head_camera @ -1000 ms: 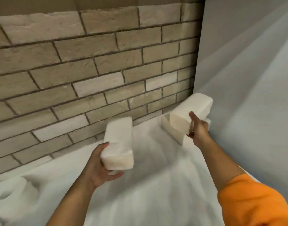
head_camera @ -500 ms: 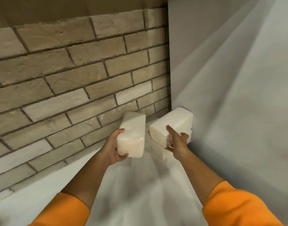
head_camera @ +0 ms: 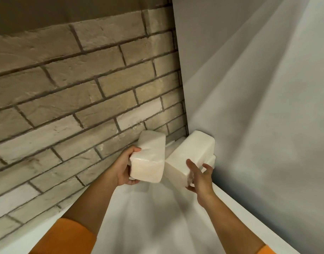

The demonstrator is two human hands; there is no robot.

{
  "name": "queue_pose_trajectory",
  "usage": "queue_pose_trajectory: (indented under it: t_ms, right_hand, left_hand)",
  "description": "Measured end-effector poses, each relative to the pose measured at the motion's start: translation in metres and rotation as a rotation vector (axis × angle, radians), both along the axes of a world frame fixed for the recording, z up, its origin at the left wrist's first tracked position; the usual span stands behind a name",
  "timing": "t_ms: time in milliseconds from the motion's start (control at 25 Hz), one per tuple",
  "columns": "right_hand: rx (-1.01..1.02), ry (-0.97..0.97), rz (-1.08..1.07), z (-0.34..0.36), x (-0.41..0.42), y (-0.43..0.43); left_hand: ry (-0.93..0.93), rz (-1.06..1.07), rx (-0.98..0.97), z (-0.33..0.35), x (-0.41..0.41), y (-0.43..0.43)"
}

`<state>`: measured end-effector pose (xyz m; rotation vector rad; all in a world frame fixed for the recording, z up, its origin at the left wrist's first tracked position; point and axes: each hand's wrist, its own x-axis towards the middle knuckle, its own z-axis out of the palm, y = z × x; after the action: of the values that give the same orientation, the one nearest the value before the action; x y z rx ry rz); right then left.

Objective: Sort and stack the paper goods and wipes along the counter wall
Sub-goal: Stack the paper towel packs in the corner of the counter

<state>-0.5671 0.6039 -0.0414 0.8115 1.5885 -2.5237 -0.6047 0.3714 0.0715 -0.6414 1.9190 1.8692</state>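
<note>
Right hand [head_camera: 198, 177] has released its pack [head_camera: 190, 154], fingers spread; left hand [head_camera: 123, 166], gripping the second pack [head_camera: 148, 158], should seat it squarely atop.

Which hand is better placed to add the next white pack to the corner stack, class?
Left. The left hand already grips a white pack right beside the corner stack. The right hand is open, fingers spread against the stack's top pack, holding nothing.

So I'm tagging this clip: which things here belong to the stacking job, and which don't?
Job: pack in left hand; top corner pack; pack beneath it; right hand, open.
Not job: brick wall; grey side wall; counter.
</note>
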Motion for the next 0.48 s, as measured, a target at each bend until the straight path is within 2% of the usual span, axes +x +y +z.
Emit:
queue_pose_trajectory:
  t_ms: [280,480]
  right_hand:
    - [-0.047,0.011,0.052,-0.002,0.001,0.005]
    - [-0.038,-0.016,0.107,-0.001,0.002,0.012]
  left_hand:
    - [0.014,-0.03,0.024,0.006,0.001,-0.027]
    - [0.012,-0.073,-0.011,0.016,-0.021,-0.008]
